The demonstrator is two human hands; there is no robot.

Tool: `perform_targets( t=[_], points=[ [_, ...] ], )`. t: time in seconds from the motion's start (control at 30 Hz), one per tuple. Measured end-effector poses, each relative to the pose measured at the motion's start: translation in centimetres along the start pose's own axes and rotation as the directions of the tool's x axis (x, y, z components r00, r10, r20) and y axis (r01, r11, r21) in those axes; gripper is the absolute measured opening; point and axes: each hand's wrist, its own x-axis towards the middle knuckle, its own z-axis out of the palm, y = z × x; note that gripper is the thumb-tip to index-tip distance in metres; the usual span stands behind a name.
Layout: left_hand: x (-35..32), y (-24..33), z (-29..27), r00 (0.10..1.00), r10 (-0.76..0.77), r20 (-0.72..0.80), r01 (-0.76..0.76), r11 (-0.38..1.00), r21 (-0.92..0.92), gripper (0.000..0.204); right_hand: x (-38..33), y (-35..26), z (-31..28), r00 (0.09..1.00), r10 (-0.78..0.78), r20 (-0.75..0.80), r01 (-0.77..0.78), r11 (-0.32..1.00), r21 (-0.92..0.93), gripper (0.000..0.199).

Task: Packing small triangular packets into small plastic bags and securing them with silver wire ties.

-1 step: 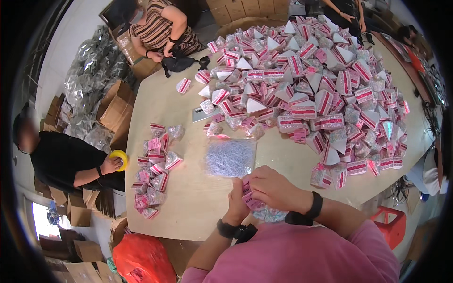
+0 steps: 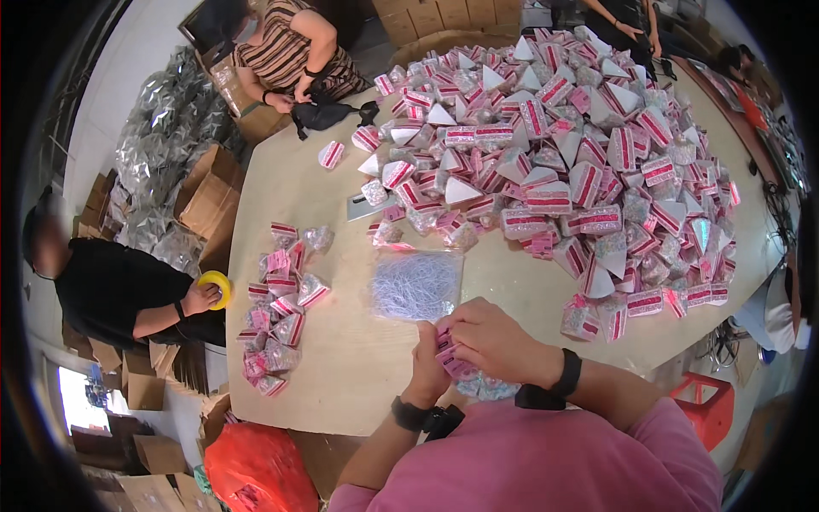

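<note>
My left hand (image 2: 426, 369) and my right hand (image 2: 493, 340) meet at the table's near edge. Both are closed on pink printed tags (image 2: 457, 365), the left from the side and the right with fingers bent over the top. Below the tags shows a shiny pale blue and pink bundle (image 2: 486, 387), partly hidden by my pink shirt; whether it is joined to the tags I cannot tell. Just beyond my hands lies a clear bag of pale lilac paper shreds (image 2: 415, 286).
A large heap of wedge-shaped glittery packs with pink bands (image 2: 546, 200) covers the table's far right. A smaller group of packs (image 2: 280, 307) lies to the left. At left, a person holds a yellow tape roll (image 2: 215, 290). A red stool (image 2: 706, 408) stands right.
</note>
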Motion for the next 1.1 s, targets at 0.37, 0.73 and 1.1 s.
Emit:
perform_targets(
  t=[0.37,0.73,1.1],
  points=[
    [-0.4,-1.1,1.1,0.981,0.016,0.191,-0.002,0.997,-0.075,0.058,-2.2,2.2,2.5,0.906,0.422,-0.047,-0.388,0.867,0.313,0.018],
    [-0.3,-1.2,-0.1,0.993,-0.021,0.116,0.016,0.999,0.047,0.063,-12.4,7.7,-5.1,0.803,0.595,-0.023,-0.468,0.606,-0.643,0.041],
    [-0.4,-2.2,-1.2,0.993,-0.114,-0.016,0.113,0.991,-0.071,0.054,-15.3,6.3,1.0,0.79,0.607,0.088,-0.444,0.664,-0.601,0.044]
  ],
)
